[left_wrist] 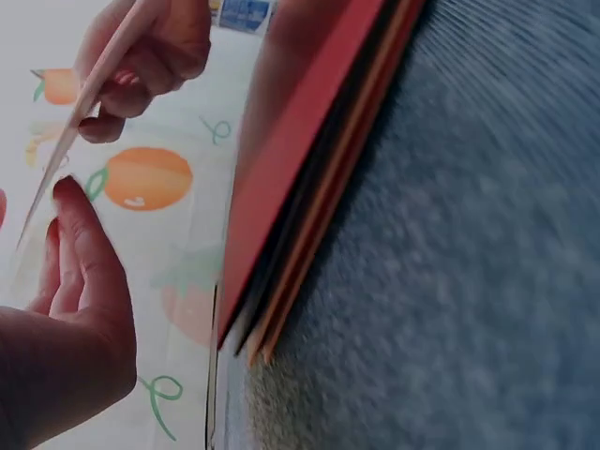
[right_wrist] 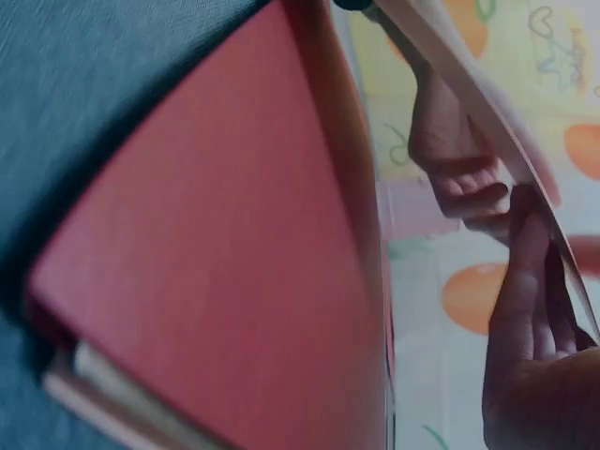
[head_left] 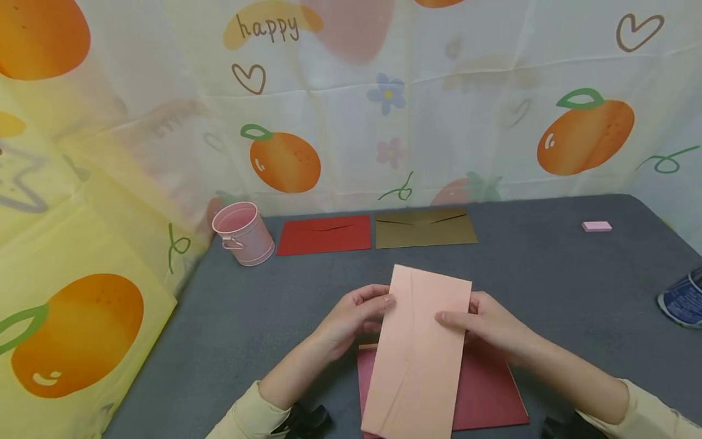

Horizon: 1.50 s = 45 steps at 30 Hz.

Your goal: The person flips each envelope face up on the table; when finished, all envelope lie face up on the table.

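Nearest the camera we find a pale pink envelope (head_left: 419,360), held at a tilt above a flat stack (head_left: 490,396), red uppermost, on the grey counter (head_left: 192,341). We record both of the person's grips engaged on it. Left grip (head_left: 353,317) pinches the left long edge in its upper part, thumb on the near face, fingers behind. Right grip (head_left: 496,323) pinches the right long edge, its thumb reaching farther onto the face, its fingers curled behind. We note that the upper end projects past both grips, while the longer portion extends below them. Along the counter's rear edge we observe a red envelope (head_left: 325,236), a gold envelope (head_left: 428,231) just beside it and, at the rear left corner, a pink bucket (head_left: 249,238). We log a pink block (head_left: 596,227) toward the rear right corner and a blue container (head_left: 682,299) at the right edge.
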Available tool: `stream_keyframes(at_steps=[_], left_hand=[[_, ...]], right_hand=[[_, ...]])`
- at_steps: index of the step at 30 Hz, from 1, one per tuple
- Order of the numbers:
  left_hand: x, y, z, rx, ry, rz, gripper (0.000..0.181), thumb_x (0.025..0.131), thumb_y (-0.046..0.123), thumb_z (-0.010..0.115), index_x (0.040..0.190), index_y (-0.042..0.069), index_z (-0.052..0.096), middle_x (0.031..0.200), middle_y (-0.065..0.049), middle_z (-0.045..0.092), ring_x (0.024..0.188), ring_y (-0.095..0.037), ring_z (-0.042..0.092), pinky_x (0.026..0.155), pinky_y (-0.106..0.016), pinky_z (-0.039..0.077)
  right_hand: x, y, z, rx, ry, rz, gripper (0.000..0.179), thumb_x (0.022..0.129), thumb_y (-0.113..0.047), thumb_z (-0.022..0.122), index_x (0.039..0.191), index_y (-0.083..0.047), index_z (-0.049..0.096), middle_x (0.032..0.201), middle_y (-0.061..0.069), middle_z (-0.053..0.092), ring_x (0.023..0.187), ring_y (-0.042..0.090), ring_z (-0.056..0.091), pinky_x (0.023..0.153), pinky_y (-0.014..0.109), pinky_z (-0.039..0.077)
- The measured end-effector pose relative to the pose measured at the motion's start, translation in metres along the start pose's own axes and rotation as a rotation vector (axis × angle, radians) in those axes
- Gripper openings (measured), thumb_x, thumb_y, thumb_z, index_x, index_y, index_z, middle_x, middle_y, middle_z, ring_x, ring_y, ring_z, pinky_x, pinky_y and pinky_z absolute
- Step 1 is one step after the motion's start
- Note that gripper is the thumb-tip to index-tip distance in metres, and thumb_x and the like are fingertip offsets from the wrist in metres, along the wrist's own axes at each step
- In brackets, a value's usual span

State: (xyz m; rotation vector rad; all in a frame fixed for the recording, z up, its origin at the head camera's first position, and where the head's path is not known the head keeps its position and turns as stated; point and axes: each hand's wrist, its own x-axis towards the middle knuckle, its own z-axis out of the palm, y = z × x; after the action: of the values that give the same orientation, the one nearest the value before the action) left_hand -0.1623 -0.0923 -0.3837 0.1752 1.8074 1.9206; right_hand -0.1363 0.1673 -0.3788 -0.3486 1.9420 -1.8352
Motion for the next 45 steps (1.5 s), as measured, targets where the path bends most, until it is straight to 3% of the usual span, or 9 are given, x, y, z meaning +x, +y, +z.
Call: stream_keyframes(at_steps=[3, 7, 12, 21, 29, 36, 42, 45], left_hand=[[-0.002, -0.001, -0.002, 0.059, -0.042, -0.029, 0.045, 0.093, 0.03, 0.066, 0.128, 0.003, 0.06, 0.114, -0.008, 0.066, 0.095, -0.018, 0.065, 0.082, -0.034, 0.054], [-0.004, -0.004, -0.007, 0.049, -0.07, -0.047, 0.046, 0.091, 0.028, 0.067, 0.129, 0.003, 0.059, 0.111, -0.009, 0.066, 0.092, -0.017, 0.065, 0.079, -0.031, 0.053], [-0.003, -0.008, -0.012, -0.067, -0.062, -0.009, 0.05, 0.087, 0.017, 0.07, 0.129, -0.004, 0.053, 0.107, -0.009, 0.068, 0.088, -0.016, 0.068, 0.075, -0.029, 0.056], [0.006, -0.014, -0.007, -0.136, 0.013, 0.008, 0.031, 0.087, 0.004, 0.071, 0.115, -0.003, 0.06, 0.098, -0.007, 0.071, 0.086, -0.015, 0.069, 0.08, -0.031, 0.056], [0.019, -0.014, -0.004, -0.182, 0.138, 0.063, 0.032, 0.088, 0.002, 0.069, 0.118, -0.005, 0.06, 0.092, -0.004, 0.07, 0.08, -0.012, 0.068, 0.077, -0.027, 0.056], [0.045, -0.014, 0.008, -0.166, 0.161, 0.089, 0.036, 0.088, 0.001, 0.069, 0.122, -0.005, 0.06, 0.094, -0.006, 0.07, 0.081, -0.011, 0.068, 0.078, -0.028, 0.056], [0.075, -0.007, 0.028, -0.166, 0.122, 0.058, 0.042, 0.089, -0.003, 0.066, 0.13, -0.007, 0.056, 0.096, -0.009, 0.069, 0.081, -0.012, 0.067, 0.083, -0.031, 0.055], [0.091, 0.0, 0.04, -0.179, 0.105, 0.045, 0.046, 0.089, -0.004, 0.064, 0.133, -0.007, 0.052, 0.102, -0.013, 0.069, 0.086, -0.014, 0.067, 0.088, -0.032, 0.053]], right_hand=[[-0.001, -0.001, -0.006, 0.101, 0.101, -0.032, 0.022, 0.097, -0.013, 0.058, 0.114, 0.0, 0.056, 0.095, 0.006, 0.072, 0.083, 0.019, 0.071, 0.075, 0.035, 0.056], [-0.001, -0.001, -0.016, 0.272, 0.21, -0.14, 0.017, 0.098, -0.006, 0.054, 0.113, -0.012, 0.057, 0.098, 0.0, 0.071, 0.086, 0.015, 0.071, 0.074, 0.031, 0.056], [0.0, 0.002, -0.025, 0.458, 0.297, -0.265, 0.022, 0.099, -0.002, 0.049, 0.116, -0.015, 0.055, 0.103, -0.001, 0.07, 0.092, 0.013, 0.07, 0.073, 0.028, 0.057], [0.0, 0.009, -0.033, 0.632, 0.361, -0.305, 0.024, 0.1, -0.002, 0.051, 0.12, -0.014, 0.056, 0.107, 0.001, 0.068, 0.094, 0.014, 0.069, 0.077, 0.029, 0.056], [-0.003, 0.012, -0.061, 0.55, 0.388, -0.171, 0.018, 0.098, -0.004, 0.056, 0.108, -0.016, 0.065, 0.097, -0.003, 0.069, 0.084, 0.011, 0.068, 0.075, 0.028, 0.057], [-0.007, 0.025, -0.101, 0.308, 0.419, -0.052, 0.016, 0.095, -0.009, 0.063, 0.109, -0.016, 0.061, 0.095, -0.006, 0.068, 0.084, 0.007, 0.065, 0.078, 0.028, 0.056], [-0.003, 0.032, -0.141, -0.009, 0.447, 0.048, 0.06, 0.097, -0.022, 0.063, 0.141, 0.007, 0.035, 0.095, -0.014, 0.061, 0.084, 0.004, 0.059, 0.077, 0.022, 0.055], [0.001, 0.036, -0.16, -0.179, 0.485, 0.097, 0.074, 0.097, -0.031, 0.061, 0.147, 0.012, 0.026, 0.102, -0.012, 0.055, 0.083, 0.004, 0.053, 0.075, 0.018, 0.053]])
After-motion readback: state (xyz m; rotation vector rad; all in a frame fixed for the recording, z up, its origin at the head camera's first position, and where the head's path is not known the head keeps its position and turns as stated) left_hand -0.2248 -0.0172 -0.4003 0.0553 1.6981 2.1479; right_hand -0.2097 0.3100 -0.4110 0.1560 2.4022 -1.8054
